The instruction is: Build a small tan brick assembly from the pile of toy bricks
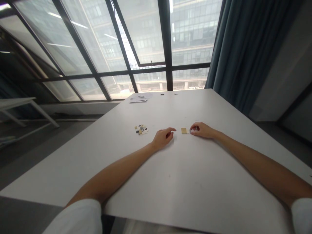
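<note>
A small tan studded building plate [183, 130] lies on the white table between my two hands, with a small white piece [187, 131] at its right edge. My right hand [201, 130] is just right of these, its fingers closed in a pinch on a small grey piece [190, 131] whose exact shape is too small to make out. To the left of the plate, my left hand [162, 138] rests on the table. Its thumb and index finger point toward the plate, apart from each other, and nothing shows between them.
A loose pile of small tan, grey, black and white building pieces [140, 130] lies left of my left hand. Papers [138, 98] and small dark objects sit near the table's [165, 182] far edge. Windows and a blue curtain [239, 55] stand beyond.
</note>
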The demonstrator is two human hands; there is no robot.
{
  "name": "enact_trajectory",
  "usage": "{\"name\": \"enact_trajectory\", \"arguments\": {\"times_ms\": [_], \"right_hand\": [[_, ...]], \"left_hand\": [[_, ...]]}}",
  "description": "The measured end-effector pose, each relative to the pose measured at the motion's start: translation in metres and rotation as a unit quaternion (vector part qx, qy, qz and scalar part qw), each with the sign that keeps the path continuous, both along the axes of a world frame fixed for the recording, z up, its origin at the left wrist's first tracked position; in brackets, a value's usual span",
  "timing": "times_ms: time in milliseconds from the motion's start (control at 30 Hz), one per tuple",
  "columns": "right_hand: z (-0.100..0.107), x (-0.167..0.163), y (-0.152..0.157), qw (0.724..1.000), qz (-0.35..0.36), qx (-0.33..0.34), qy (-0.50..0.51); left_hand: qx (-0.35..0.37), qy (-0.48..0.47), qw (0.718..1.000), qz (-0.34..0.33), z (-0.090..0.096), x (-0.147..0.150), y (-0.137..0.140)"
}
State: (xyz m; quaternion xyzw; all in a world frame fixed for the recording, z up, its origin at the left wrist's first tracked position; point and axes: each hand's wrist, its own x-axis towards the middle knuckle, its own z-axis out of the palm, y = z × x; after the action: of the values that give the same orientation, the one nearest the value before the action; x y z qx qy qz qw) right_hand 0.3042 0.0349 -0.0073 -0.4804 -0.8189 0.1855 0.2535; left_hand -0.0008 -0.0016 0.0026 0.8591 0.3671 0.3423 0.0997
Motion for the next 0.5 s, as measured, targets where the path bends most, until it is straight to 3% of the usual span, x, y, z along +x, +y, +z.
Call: {"name": "enact_trajectory", "arguments": {"times_ms": [500], "right_hand": [[-0.0003,-0.0016,-0.0008,1.000,-0.005,-0.002,-0.003]], "left_hand": [[0.000,-0.001,1.000,-0.004,-0.0013,-0.0002,0.0018]]}}
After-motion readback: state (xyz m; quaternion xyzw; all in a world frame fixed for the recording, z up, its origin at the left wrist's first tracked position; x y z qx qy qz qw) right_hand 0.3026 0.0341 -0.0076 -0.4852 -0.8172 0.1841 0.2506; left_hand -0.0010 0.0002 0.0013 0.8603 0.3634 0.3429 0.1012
